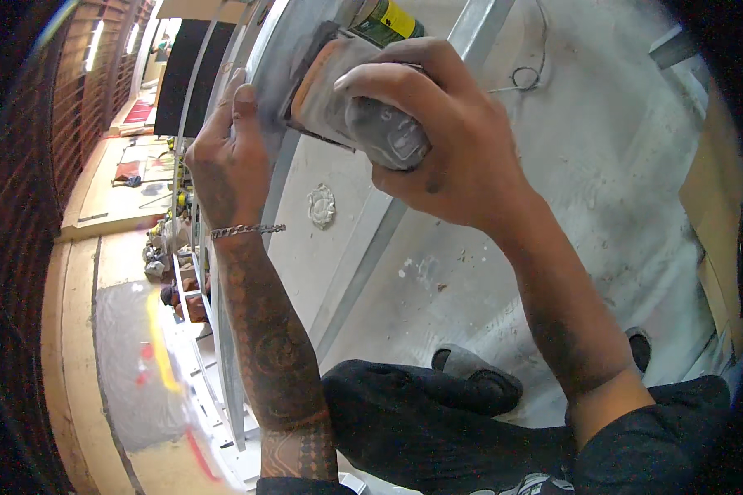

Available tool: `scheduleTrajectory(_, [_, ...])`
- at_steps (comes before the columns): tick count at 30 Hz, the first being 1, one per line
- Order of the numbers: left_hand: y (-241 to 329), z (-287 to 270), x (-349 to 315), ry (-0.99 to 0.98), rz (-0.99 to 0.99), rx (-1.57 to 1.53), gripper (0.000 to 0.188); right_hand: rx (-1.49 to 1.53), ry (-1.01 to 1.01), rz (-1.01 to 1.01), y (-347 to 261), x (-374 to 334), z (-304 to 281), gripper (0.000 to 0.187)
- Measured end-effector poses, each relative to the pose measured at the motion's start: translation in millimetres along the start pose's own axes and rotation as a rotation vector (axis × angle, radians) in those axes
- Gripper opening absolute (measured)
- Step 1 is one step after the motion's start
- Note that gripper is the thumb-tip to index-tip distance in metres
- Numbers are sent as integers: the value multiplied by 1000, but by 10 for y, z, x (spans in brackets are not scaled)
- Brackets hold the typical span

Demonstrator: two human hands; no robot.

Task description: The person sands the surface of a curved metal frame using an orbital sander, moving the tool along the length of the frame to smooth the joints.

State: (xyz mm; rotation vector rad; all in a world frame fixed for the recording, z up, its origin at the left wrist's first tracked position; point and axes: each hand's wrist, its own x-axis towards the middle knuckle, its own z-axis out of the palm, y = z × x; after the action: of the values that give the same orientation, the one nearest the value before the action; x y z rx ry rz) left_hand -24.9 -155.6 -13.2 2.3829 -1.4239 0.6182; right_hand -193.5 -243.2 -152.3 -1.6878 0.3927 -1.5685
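Note:
My right hand (446, 124) wraps round the rounded dark grey grip of a dusty sander (326, 87). The tool has a flat, roughly rectangular base with a brownish-orange edge, and it lies against a smooth grey metal piece (285, 49). My left hand (229, 153) rests along the outer edge of this piece, left of the sander. Its fingers and thumb point away from me, stretched out, with some of the fingers hidden behind. A chain bracelet (248, 232) circles my left wrist. Just beyond the sander stands a green and yellow can (388, 23).
Grey metal bars (363, 247) run diagonally over a dusty, spotted floor (470, 272). A crumpled whitish lump (321, 205) lies there, with a thin cable (524, 78) farther off. Cardboard (710, 181) stands at right. Past the frame at left, another person (191, 304) is partly visible.

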Motion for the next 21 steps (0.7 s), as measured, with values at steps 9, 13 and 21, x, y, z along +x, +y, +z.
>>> scheduleTrajectory(9, [-19, 7, 3, -24, -17, -25, 53, -130, -106, -157, 29, 69, -104, 70])
scheduleTrajectory(13, [0, -16, 8, -34, -16, -23, 53, -87, -86, -162, 8, 74, -45, 69])
scheduleTrajectory(21, [-8, 16, 6, -52, -74, -87, 51, -91, -123, -156, -75, 143, -114, 66])
